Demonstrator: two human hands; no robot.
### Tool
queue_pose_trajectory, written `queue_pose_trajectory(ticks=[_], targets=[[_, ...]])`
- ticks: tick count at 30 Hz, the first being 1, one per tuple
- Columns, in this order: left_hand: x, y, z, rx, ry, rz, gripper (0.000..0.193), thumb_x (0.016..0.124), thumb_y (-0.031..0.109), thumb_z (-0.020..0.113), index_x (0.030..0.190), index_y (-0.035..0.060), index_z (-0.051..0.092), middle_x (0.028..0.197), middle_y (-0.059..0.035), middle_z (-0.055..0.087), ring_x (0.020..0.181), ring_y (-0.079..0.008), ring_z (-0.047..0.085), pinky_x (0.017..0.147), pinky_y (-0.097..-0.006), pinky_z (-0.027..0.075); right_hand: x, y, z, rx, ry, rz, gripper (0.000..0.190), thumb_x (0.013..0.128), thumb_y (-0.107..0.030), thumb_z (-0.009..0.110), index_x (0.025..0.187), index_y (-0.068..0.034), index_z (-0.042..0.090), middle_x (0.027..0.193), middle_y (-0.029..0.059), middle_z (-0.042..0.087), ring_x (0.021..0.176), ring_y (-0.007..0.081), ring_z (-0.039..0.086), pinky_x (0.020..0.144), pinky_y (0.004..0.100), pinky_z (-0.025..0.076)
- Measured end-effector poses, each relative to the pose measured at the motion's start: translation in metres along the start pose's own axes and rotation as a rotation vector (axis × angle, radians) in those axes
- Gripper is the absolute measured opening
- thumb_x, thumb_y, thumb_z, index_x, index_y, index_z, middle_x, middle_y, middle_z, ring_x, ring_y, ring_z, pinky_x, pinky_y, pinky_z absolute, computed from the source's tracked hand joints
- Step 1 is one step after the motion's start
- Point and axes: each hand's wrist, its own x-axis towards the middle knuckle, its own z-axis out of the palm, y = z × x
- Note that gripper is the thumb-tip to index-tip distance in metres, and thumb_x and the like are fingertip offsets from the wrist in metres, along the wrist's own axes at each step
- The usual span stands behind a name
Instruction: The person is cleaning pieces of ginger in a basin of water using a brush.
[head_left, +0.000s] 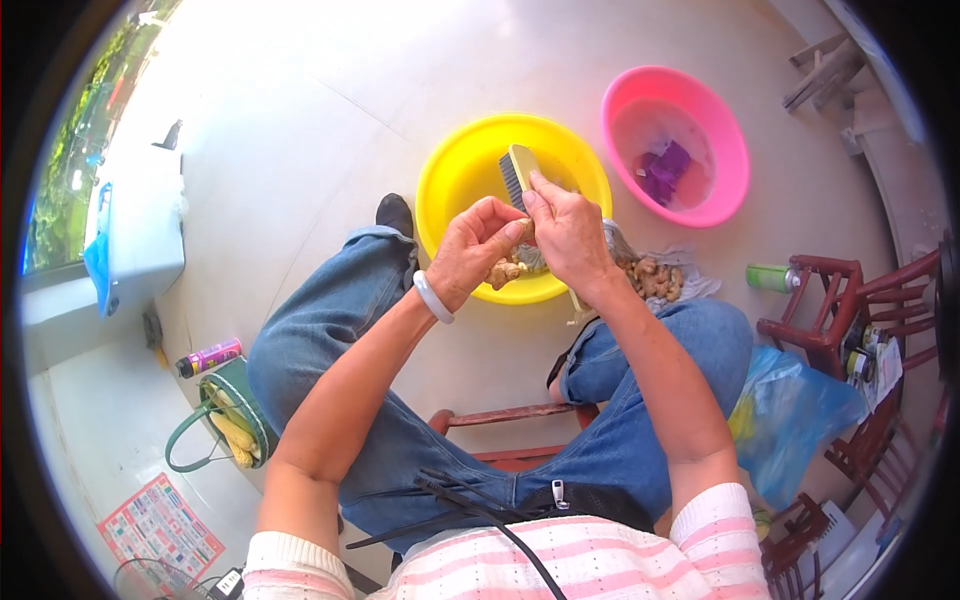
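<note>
Over a yellow plastic basin (457, 165), my left hand (476, 244) grips a knobbly piece of ginger root (504, 273), part of which shows below the fingers. My right hand (568, 232) is closed around a scrubbing brush (523, 166) with a pale back and dark bristles; its fingertips are close to the ginger. The bristles face left. Grey wet cloth lies partly in the basin, largely hidden behind my hands. Beside the basin, by my right knee, several ginger roots (654, 279) rest on a pale cloth (699, 283).
A pink basin (733, 161) at the upper right holds cloudy water and a purple cloth (665, 171). On the right are a green can (771, 277), a red wooden stool (814, 334) and a blue plastic bag (799, 416). A green basket (255, 397) with corn stands left, near a spray can (210, 358).
</note>
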Motion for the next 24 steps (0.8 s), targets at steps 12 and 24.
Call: queue_pose_trajectory(ticks=[12,24], targets=[[0.0,0.018,-0.007,-0.144,-0.078,-0.042,0.02,0.099,0.018,0.053,0.115,0.0064,0.052,0.098,-0.0091,0.065,0.067,-0.0067,0.059,0.051,-0.0182,0.047,0.019,0.001,-0.007,-0.034,0.082,-0.116,0.039,0.095,-0.022,0.054,0.123,0.005,0.056,0.083,0.0246,0.066,0.062,0.0315,0.066,0.057,0.0398,0.052],[0.001,0.026,-0.009,-0.379,-0.119,-0.138,0.025,0.102,0.024,0.047,0.115,0.004,0.052,0.097,-0.0099,0.066,0.064,-0.0087,0.058,0.052,-0.0207,0.048,0.002,-0.016,-0.028,0.574,-0.119,0.414,0.04,0.099,-0.028,0.05,0.133,-0.006,0.051,0.072,0.0056,0.055,0.045,0.0066,0.046,0.038,0.0219,0.037]])
